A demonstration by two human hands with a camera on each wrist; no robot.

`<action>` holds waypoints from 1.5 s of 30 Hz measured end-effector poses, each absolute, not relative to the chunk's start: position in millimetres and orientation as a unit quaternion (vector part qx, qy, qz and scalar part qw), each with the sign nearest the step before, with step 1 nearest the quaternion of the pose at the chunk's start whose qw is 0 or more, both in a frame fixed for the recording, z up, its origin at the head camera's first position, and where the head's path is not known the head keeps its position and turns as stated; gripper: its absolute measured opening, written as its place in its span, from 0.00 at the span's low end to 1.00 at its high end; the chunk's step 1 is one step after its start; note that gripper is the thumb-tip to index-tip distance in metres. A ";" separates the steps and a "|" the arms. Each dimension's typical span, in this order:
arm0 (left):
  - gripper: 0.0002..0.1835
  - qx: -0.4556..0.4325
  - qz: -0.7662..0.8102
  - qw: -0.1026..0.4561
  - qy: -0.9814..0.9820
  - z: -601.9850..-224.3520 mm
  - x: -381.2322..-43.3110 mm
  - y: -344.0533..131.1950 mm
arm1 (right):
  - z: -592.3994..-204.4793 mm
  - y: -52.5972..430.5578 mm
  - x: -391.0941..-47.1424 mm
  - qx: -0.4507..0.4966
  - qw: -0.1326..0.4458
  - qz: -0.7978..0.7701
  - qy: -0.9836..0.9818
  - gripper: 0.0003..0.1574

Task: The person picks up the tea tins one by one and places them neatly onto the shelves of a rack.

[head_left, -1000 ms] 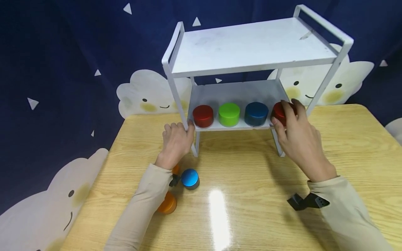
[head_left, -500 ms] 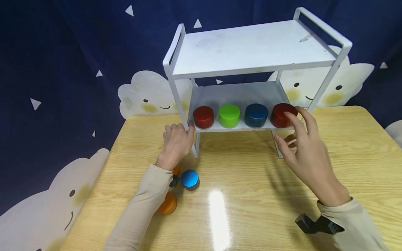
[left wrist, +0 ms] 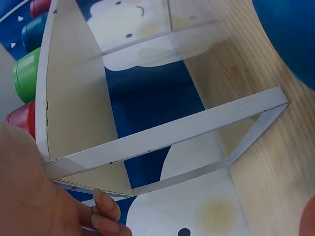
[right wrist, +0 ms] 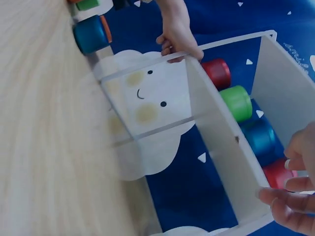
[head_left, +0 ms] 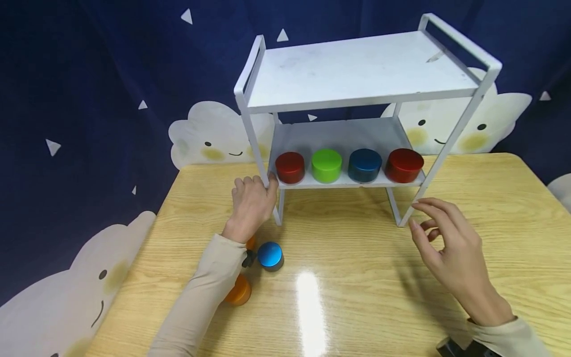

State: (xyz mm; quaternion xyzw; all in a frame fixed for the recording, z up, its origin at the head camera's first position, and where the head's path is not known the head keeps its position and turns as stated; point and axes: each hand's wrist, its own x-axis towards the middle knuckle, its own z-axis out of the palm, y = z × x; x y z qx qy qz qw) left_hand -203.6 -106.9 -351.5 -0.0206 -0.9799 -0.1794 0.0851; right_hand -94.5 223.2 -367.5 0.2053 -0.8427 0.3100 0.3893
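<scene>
A white two-tier shelf rack [head_left: 361, 69] stands on the table. Along its lower shelf sit round tins in a row: red [head_left: 290, 168], green [head_left: 326, 166], blue [head_left: 365, 166] and a wider-looking red tin [head_left: 404, 166] at the right end. My left hand [head_left: 252, 203] grips the rack's front left post at the lower shelf, thumb by the shelf edge and fingers curled behind. Holding nothing, my right hand [head_left: 455, 250] hangs below and right of the right-end tin, beside the front right leg, its fingers loosely bent.
Left of the table's middle stand a light blue tin [head_left: 270, 256] and an orange tin [head_left: 238, 290]. Another orange tin [head_left: 251, 243] is mostly hidden by my left wrist. A dark blue curtain [head_left: 89, 59] with cloud shapes hangs behind the wooden table [head_left: 348, 297].
My right hand has let go of the right-end red tin and drawn back down and to the right. The tin stays on the lower shelf. My left hand keeps its place on the post.
</scene>
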 end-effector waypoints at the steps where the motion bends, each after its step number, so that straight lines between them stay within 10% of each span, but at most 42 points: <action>1: 0.35 -0.019 -0.177 0.086 -0.980 -351.0 -203.2 -106.8 | -369.5 224.6 -93.4 0.203 0.387 0.310 -0.844 0.33; 45: 0.33 -0.027 -0.175 0.129 -0.976 -350.2 -201.9 -106.8 | -390.6 207.7 -99.2 0.239 0.348 0.311 -0.852 0.19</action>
